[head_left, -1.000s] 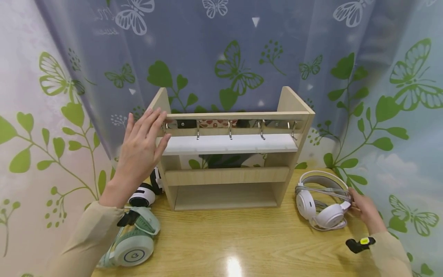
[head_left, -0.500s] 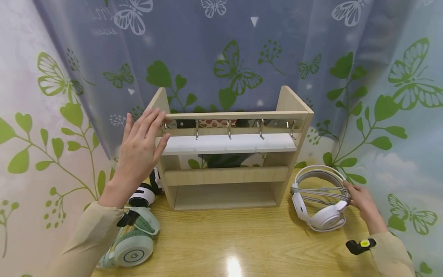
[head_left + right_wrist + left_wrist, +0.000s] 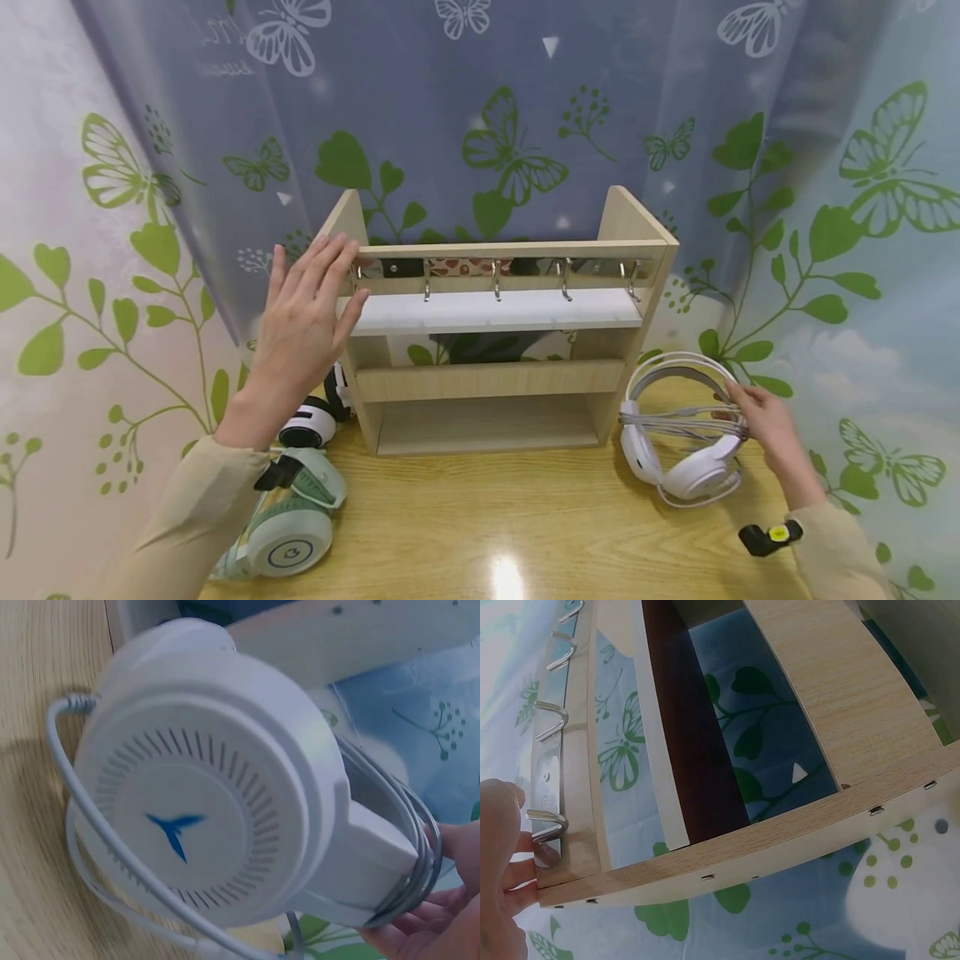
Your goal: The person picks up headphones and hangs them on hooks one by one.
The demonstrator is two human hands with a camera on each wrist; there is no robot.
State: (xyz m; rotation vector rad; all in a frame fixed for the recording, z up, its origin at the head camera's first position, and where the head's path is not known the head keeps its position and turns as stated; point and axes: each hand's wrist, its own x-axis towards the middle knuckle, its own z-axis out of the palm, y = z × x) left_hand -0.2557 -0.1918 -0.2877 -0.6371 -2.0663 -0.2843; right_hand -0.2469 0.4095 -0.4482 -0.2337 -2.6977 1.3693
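Note:
A light wooden rack (image 3: 491, 382) with a row of metal hooks (image 3: 497, 283) along its upper bar stands on the table. My left hand (image 3: 303, 321) rests with extended fingers on the rack's upper left corner; the left wrist view shows its fingertips at the end of the hook strip (image 3: 549, 772). To the right of the rack, my right hand (image 3: 767, 427) grips white headphones (image 3: 693, 479) by the right side of the headband. Their grey cable is wound around the band. In the right wrist view, a round earcup (image 3: 187, 802) with a blue mark faces the camera.
Mint-green headphones (image 3: 291, 542) lie on the wooden table (image 3: 480, 525) at the left, below my left forearm. Black-and-white headphones (image 3: 309, 423) sit behind them, close to the rack's left side. A patterned curtain (image 3: 420, 108) hangs behind the rack.
My right hand has moved left with the white headphones, bringing them closer to the rack and more upright. The left hand has stayed on the rack's corner.

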